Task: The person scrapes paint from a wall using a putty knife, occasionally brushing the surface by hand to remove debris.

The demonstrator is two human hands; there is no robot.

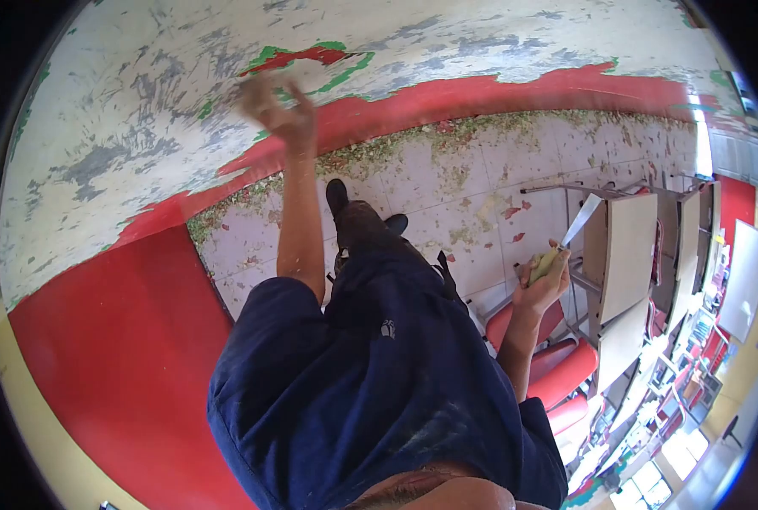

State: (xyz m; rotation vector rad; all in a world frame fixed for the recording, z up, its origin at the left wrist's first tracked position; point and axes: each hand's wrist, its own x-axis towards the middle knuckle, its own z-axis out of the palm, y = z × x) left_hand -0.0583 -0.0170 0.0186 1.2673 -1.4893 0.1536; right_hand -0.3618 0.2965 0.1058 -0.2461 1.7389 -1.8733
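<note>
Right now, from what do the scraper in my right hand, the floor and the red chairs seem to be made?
The scraper has a smooth, pale, thin blade, likely metal; its yellowish handle could be wood or plastic. The floor looks like pale tile, since straight joint lines cross it. The red chairs are probably smooth plastic: even colour, soft highlights.
</note>
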